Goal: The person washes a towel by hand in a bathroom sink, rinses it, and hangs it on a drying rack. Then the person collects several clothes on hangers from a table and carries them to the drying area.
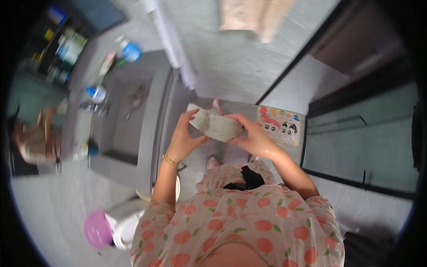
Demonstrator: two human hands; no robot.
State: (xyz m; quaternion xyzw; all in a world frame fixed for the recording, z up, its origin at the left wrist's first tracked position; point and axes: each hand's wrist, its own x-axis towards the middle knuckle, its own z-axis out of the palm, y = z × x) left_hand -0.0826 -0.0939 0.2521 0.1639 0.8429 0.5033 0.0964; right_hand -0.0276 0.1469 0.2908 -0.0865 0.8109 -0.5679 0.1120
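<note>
Between my two hands, in front of my body, is a bunched light grey cloth (222, 127) with a pink edge or strip at its top. My left hand (185, 136) grips its left end, thumb below and fingers above. At the right end my right hand (248, 133) holds it the same way. A gold-coloured bracelet (170, 160) circles my left wrist. The cloth is raised above the tiled floor, to the right of the grey sink (125, 123).
Bottles (130, 52) and a chrome tap (96, 108) edge the sink. A mirror (36, 133) stands at far left. Lower left are a pink basin (98, 229) and white basins. A cartoon mat (279, 126) lies on the floor near a black-framed glass panel (360, 143). Pale cloth hangs at the top.
</note>
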